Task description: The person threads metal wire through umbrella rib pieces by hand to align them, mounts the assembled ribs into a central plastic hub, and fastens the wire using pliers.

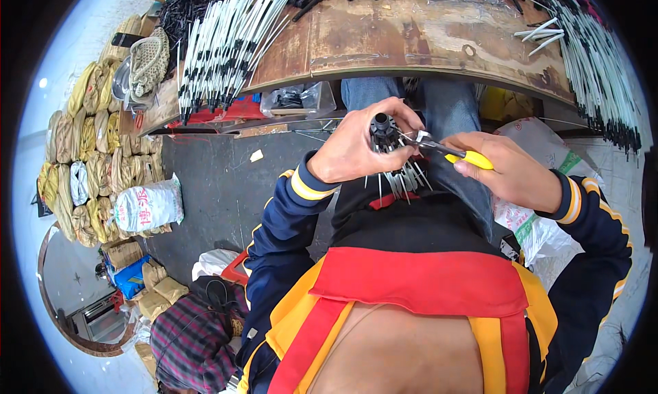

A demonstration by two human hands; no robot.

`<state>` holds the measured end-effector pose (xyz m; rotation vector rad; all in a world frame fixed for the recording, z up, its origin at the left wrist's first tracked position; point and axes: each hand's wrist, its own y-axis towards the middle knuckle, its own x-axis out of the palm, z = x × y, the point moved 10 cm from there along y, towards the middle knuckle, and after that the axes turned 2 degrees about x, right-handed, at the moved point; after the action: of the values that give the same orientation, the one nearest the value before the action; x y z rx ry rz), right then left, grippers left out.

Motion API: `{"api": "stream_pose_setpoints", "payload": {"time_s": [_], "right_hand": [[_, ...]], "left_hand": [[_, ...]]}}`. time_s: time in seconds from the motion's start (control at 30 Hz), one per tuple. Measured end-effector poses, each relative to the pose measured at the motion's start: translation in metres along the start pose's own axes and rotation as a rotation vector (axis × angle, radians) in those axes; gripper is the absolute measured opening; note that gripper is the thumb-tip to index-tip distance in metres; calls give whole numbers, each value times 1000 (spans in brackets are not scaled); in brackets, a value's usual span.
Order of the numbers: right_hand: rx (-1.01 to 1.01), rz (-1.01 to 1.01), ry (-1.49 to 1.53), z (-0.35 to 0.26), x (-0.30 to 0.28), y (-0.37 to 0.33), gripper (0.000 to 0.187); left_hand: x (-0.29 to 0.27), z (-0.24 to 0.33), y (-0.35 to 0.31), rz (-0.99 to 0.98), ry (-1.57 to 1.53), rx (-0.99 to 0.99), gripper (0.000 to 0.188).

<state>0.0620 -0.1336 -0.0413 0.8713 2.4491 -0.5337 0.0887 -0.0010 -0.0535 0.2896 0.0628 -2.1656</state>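
My left hand (353, 146) is wrapped around a black ringed hub (382, 124), its open round end facing up. Thin white ribs (410, 178) fan out below the hub, above my lap. In my right hand (510, 166) is a pair of pliers (473, 159) with yellow grips. Its metal jaws reach to the right side of the hub, beside my left fingertips. A small pale piece shows at the jaws, too small to name. Whether the jaws are gripping it, I cannot tell.
A wooden bench (384, 41) runs across ahead of me. White rods with black ends (233, 48) lie bunched at its left, with another bunch (603, 72) at its right. Wrapped bundles (99, 144) are stacked at left, near a white sack (147, 205).
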Motion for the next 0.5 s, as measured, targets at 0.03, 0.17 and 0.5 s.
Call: {"api": "stream_pose_setpoints", "payload": {"time_s": [0.03,0.17,0.5], "right_hand": [[-13,17,14,0,-1,0,33],[-26,20,-57,3,2,0,33],[-63,60,-55,0,2,0,30]], "left_hand": [[2,1,1,-15,7,8,32],[6,4,6,-33,10,43,30],[14,8,6,-81,18,27,28]]}}
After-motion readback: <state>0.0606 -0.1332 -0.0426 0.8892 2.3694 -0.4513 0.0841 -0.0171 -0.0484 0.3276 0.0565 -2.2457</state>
